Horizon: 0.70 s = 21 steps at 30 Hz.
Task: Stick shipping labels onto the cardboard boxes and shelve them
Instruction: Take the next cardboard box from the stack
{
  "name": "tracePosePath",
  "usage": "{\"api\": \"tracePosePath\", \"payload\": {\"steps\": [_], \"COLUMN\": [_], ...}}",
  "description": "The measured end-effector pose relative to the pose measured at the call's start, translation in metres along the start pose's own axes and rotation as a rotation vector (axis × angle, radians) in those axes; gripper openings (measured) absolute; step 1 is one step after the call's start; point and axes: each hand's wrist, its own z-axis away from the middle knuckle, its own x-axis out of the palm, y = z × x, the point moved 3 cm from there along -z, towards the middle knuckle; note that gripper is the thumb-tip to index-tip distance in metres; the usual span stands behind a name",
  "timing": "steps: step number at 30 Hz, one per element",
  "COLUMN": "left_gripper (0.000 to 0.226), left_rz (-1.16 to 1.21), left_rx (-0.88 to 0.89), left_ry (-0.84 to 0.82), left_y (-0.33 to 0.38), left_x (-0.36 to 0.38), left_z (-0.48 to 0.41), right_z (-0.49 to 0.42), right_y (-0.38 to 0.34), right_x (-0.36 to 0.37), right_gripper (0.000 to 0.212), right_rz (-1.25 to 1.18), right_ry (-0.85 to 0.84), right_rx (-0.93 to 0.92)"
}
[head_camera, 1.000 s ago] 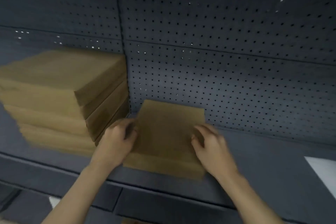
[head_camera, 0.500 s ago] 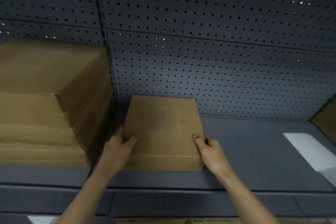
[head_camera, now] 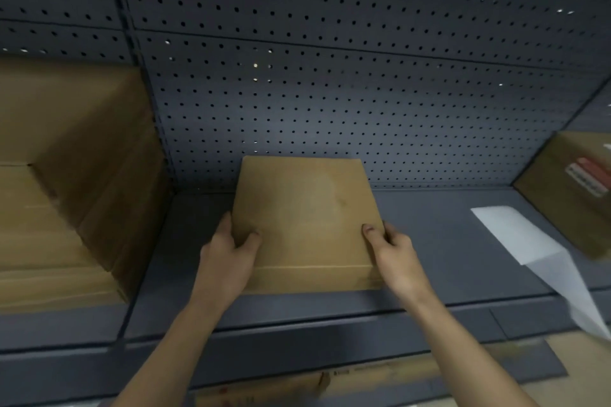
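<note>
A flat brown cardboard box [head_camera: 305, 218] lies on the dark grey shelf [head_camera: 446, 251], its far edge near the pegboard back wall. My left hand [head_camera: 228, 261] grips its left side with the thumb on top. On the opposite side my right hand [head_camera: 395, 258] holds the box the same way, thumb on the top face. No label shows on the box's top.
A stack of several cardboard boxes [head_camera: 66, 182] fills the shelf bay to the left. At the right edge sits another box [head_camera: 575, 188] bearing a red and white label. A white sheet [head_camera: 535, 248] lies on the shelf and hangs over its front edge. Perforated pegboard [head_camera: 330, 92] forms the back.
The box has slid a little further back on the shelf with both hands on its sides. The view has shifted right, bringing the labelled box at the right into sight.
</note>
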Motion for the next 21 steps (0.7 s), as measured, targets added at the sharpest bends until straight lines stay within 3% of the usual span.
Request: {"api": "tracePosePath", "payload": {"steps": [8, 18, 21], "left_gripper": [0.047, 0.053, 0.042], "left_rz": [-0.014, -0.085, -0.077], "left_rx": [0.046, -0.005, -0.038], "left_ry": [-0.04, 0.058, 0.101], "left_y": [0.038, 0.082, 0.088], "left_x": [0.063, 0.166, 0.189], "left_z": [0.004, 0.021, 0.026], "right_z": [-0.021, -0.075, -0.088], "right_y": [0.018, 0.052, 0.061], "right_x": [-0.067, -0.162, -0.179], "right_gripper": [0.017, 0.009, 0.01], "right_rz": [-0.038, -0.071, -0.076], "right_ry": [0.044, -0.079, -0.113], "right_rx": [-0.014, -0.049, -0.076]}}
